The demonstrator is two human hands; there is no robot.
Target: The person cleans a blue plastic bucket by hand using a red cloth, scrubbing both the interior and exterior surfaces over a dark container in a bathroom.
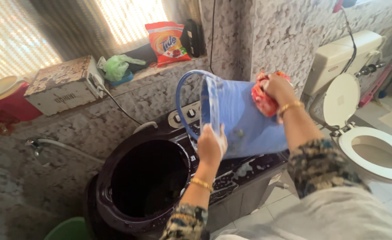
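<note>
Above open washer tub [149, 180], left hand [211, 146] grips tilted bucket [245, 118] rim

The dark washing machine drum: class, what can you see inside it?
Inside the washing machine drum only darkness shows; any water or laundry cannot be made out. Above its edge, the left hand and right hand tip a blue bucket.

Head-worn view, steeply downward, close over washing machine [151, 186].

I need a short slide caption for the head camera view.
Left hand and right hand tip a blue bucket toward a washing machine.
</note>
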